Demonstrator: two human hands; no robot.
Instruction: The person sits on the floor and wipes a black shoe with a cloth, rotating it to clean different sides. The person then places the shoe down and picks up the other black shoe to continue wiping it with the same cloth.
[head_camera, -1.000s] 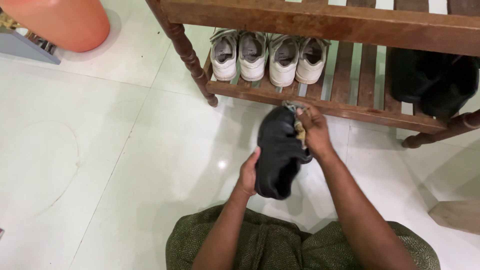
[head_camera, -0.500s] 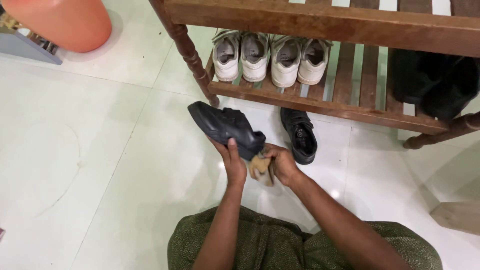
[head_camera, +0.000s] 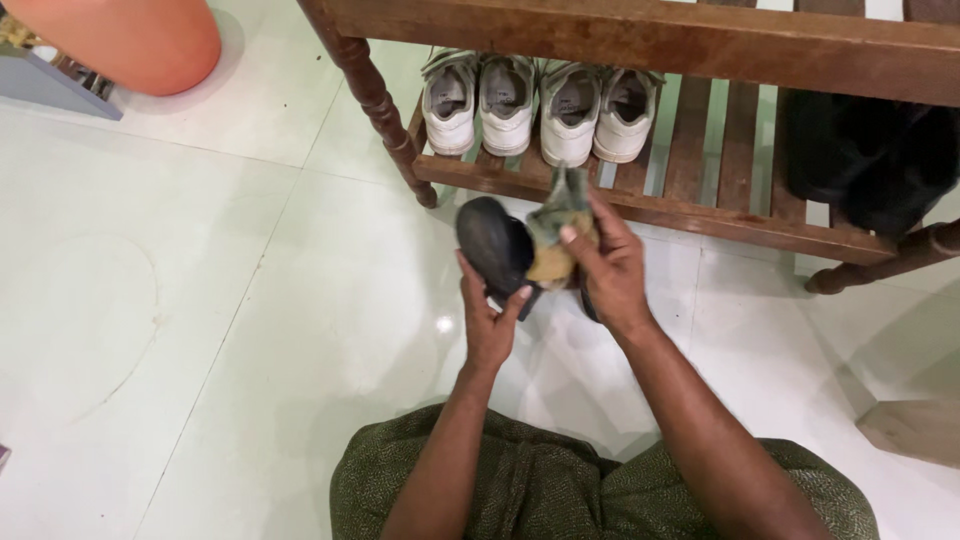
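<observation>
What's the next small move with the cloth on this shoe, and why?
Probably sweep the cloth leftward across the shoe. The right hand presses it only against the right side, the left hand steadies from below, and the rounded end lies bare.

Bare forearms, green speckled garment (head_camera: 560, 480) over the lap

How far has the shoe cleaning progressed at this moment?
Done: nothing shows as finished; four white shoes sit on the wooden rack. In hand: the left hand holds a black shoe, and the right hand presses a cloth on it. Left: cannot tell; the other black shoe is mostly hidden.
</observation>
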